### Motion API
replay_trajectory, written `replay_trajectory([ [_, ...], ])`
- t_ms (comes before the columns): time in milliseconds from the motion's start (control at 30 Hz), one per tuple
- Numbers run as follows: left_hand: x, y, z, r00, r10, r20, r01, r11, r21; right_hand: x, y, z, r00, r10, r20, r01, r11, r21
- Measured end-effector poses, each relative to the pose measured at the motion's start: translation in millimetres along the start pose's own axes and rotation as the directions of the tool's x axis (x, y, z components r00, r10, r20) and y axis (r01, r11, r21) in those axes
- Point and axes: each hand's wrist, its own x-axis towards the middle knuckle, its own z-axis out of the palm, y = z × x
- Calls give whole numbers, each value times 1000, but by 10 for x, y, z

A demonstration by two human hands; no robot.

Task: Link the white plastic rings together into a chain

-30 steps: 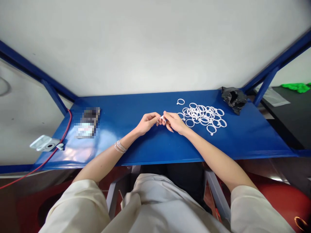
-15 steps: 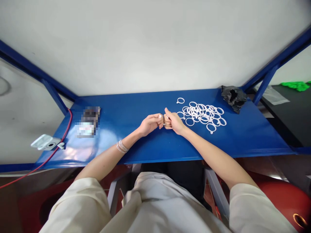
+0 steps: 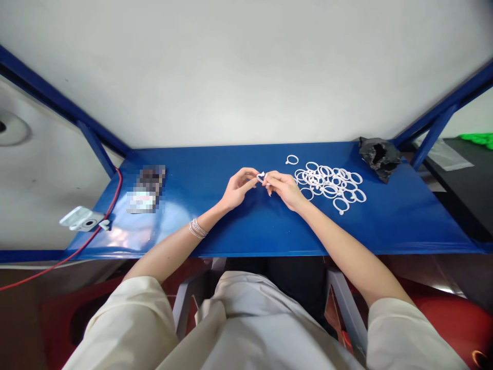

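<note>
A white ring (image 3: pixel 260 177) with a small knob is pinched between my two hands above the middle of the blue table. My left hand (image 3: pixel 239 188), with bracelets at its wrist, grips the ring's left side between thumb and fingers. On the ring's right side, my right hand (image 3: pixel 284 188) has its fingertips closed. The fingers cover part of the ring. Just right of my right hand lies a pile of similar white rings (image 3: pixel 330 191), several overlapping. One separate ring (image 3: pixel 292 160) lies behind the pile.
A crumpled black plastic bag (image 3: pixel 380 156) sits at the table's back right. To the left are a blurred-out flat item (image 3: pixel 146 189), an open white earbud case (image 3: pixel 82 218) and a red cable (image 3: pixel 110 205). The blue table (image 3: pixel 215 239) meets a pale wall behind.
My hands have turned from tight, knuckle-to-knuckle fists to a fingertip pinch, and the ring's knob now shows between them. The view has shifted slightly.
</note>
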Motion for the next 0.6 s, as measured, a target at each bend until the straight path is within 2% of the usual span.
replay_trajectory([
  [67,-17,17,23,998,56,-12,-56,998,40,5,8,-13,999,-43,-21,42,998,-47],
  [200,-54,44,86,994,111,-13,-110,991,75,-23,-18,10,997,-48,65,54,994,-98],
  [400,-52,23,88,989,139,-52,-133,985,111,-68,-20,38,986,-152,65,165,918,-361],
  [500,-35,29,50,979,203,-34,-190,954,231,-46,45,9,984,-176,-21,155,915,-372],
  [600,-16,78,1,962,273,20,-259,884,388,-17,66,-13,993,-111,-32,96,945,-312],
])
